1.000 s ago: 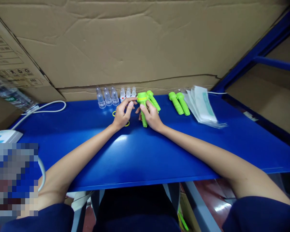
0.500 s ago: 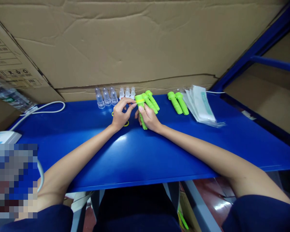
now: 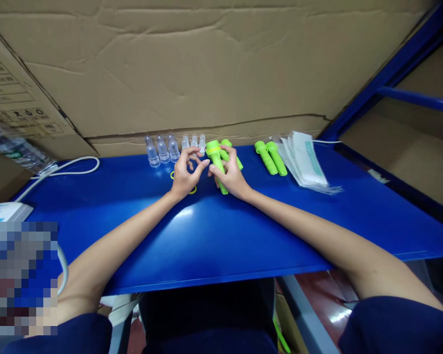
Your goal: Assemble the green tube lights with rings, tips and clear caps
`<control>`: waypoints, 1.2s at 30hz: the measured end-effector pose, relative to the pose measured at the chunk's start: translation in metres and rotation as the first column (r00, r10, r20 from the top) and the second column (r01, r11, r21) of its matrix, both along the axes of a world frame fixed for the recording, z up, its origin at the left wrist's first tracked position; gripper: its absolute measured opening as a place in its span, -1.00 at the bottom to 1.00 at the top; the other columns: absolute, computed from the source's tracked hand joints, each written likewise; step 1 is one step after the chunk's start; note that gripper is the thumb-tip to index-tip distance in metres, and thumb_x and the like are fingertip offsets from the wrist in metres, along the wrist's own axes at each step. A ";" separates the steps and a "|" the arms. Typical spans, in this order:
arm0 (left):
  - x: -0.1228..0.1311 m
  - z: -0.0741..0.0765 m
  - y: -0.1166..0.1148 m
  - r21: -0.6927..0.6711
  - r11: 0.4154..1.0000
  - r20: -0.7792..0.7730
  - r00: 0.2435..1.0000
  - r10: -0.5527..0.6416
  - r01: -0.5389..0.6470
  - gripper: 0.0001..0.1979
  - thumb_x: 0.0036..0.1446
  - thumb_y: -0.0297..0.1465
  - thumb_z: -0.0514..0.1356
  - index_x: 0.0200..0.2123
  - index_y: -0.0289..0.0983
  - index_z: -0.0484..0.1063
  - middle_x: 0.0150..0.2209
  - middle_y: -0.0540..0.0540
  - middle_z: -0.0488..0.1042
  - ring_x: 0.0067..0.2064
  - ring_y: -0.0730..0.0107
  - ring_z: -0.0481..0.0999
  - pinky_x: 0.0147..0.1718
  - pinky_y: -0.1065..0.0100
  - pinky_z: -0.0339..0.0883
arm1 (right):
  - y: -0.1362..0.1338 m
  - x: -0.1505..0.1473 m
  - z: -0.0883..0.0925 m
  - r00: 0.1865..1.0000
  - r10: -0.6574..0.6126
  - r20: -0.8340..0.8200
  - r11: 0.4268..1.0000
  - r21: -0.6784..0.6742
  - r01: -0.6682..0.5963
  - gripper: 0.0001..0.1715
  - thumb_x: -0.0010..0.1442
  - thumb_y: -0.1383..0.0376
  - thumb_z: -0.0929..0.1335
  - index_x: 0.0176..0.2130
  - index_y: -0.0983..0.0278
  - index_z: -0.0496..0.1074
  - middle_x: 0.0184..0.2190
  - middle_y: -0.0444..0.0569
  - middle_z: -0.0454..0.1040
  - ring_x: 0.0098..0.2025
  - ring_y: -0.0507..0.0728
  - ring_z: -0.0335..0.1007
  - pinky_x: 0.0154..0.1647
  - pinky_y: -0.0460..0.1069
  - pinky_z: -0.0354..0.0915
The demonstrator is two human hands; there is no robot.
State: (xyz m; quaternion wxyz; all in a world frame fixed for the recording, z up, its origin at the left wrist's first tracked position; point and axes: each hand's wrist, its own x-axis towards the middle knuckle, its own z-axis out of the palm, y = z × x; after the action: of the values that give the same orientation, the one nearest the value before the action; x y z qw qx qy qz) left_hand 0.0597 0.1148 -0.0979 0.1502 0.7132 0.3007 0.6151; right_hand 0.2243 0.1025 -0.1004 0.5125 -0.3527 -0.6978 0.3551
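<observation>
My right hand (image 3: 233, 178) is wrapped round a green flashlight-shaped plastic handle (image 3: 217, 160), its wide head tilted up and to the left. A yellow ring (image 3: 213, 148) circles that head. Just left of it, my left hand (image 3: 185, 176) is open, thumb and fingers apart with nothing between them. Another green handle (image 3: 239, 163) lies behind my right hand, partly hidden. Below and behind my left hand lie yellow rings (image 3: 193, 190) on the table, mostly covered by the hand.
Clear bottle-shaped plastic pieces (image 3: 163, 149) and smaller clear tips (image 3: 194, 142) stand along the cardboard wall (image 3: 184, 73). Two green handles (image 3: 268, 158) lie to the right beside packed white pouches (image 3: 305, 160). A water bottle (image 3: 16, 147) and white cable (image 3: 77, 160) are at left on the blue table (image 3: 192, 246).
My left hand has let go of the yellow ring at the handle's head and opened, moving slightly left. The handle has tilted a little in my right hand, whose fingers have shifted.
</observation>
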 end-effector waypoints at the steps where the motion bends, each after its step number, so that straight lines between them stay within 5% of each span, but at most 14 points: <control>1: 0.000 0.000 0.000 -0.006 1.000 0.003 1.000 0.003 -0.003 -0.60 0.25 -0.10 0.25 -0.02 -0.24 0.31 -0.19 -0.10 0.51 -0.34 0.51 0.51 -0.45 0.45 0.27 | 0.003 0.004 0.003 0.999 -0.051 -0.003 0.998 0.022 0.051 -0.16 0.25 -0.18 0.36 0.23 0.12 -0.07 -0.36 -0.15 0.48 -0.66 0.02 0.27 -0.72 -0.04 0.27; 8: 0.000 0.001 -0.002 -0.019 1.000 -0.011 1.000 -0.011 0.011 -0.65 0.34 -0.07 0.12 -0.05 -0.24 0.32 -0.22 -0.11 0.51 -0.33 0.48 0.52 -0.42 0.42 0.31 | 0.039 0.047 0.020 0.937 -0.315 0.152 0.940 0.183 0.286 -0.23 0.30 -0.15 0.27 0.31 0.14 0.07 -0.15 0.03 0.50 -0.39 0.16 0.48 -0.40 0.09 0.47; 12: -0.001 0.001 -0.003 -0.034 0.999 -0.034 0.999 -0.019 0.018 -0.66 0.37 -0.08 0.07 -0.05 -0.23 0.33 -0.22 -0.12 0.51 -0.31 0.44 0.54 -0.36 0.38 0.36 | 0.063 0.076 0.012 0.837 -0.485 0.252 0.863 0.292 0.412 -0.26 0.31 -0.05 0.26 0.30 0.25 0.11 -0.14 0.09 0.49 -0.15 0.26 0.49 -0.10 0.20 0.47; 15: -0.002 0.002 -0.003 -0.035 0.999 -0.040 0.999 -0.034 0.032 -0.66 0.38 -0.09 0.05 -0.06 -0.24 0.34 -0.20 -0.14 0.53 -0.30 0.44 0.55 -0.34 0.36 0.39 | 0.078 0.092 0.001 0.770 -0.562 0.302 0.825 0.271 0.496 -0.25 0.29 0.00 0.29 0.29 0.32 0.09 -0.13 0.13 0.48 -0.14 0.27 0.48 -0.09 0.21 0.44; 24: -0.003 0.002 -0.004 -0.033 0.999 -0.061 0.998 -0.035 0.033 -0.65 0.39 -0.09 0.02 -0.09 -0.25 0.36 -0.21 -0.14 0.54 -0.31 0.45 0.54 -0.31 0.37 0.40 | 0.086 0.095 -0.016 0.726 -0.499 0.473 0.851 0.110 0.513 -0.14 0.21 0.09 0.36 0.29 0.48 0.04 -0.07 0.29 0.48 -0.09 0.34 0.50 0.00 0.23 0.41; 32: -0.004 0.002 -0.003 -0.039 0.998 -0.080 0.996 -0.043 0.040 -0.64 0.40 -0.08 0.01 -0.11 -0.25 0.37 -0.21 -0.14 0.54 -0.31 0.43 0.54 -0.29 0.35 0.41 | 0.082 0.091 -0.020 0.735 -0.472 0.488 0.879 0.202 0.431 -0.33 0.30 0.03 0.23 0.21 0.42 0.25 0.04 0.31 0.46 0.11 0.39 0.41 0.18 0.31 0.30; 36: -0.004 0.002 -0.003 -0.038 0.998 -0.080 0.996 -0.049 0.046 -0.64 0.40 -0.08 0.01 -0.11 -0.26 0.38 -0.20 -0.14 0.54 -0.31 0.43 0.54 -0.30 0.35 0.41 | 0.074 0.084 -0.017 0.666 -0.498 0.556 0.865 0.259 0.430 -0.21 0.34 -0.02 0.17 0.28 0.50 0.21 0.15 0.35 0.37 0.24 0.40 0.27 0.30 0.31 0.17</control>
State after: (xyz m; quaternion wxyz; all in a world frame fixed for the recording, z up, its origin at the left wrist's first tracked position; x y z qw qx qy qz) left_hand 0.0560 0.1118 -0.0963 0.1654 0.7417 0.3003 0.5766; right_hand 0.3079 0.1762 -0.1170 0.3528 -0.5855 -0.7286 0.0433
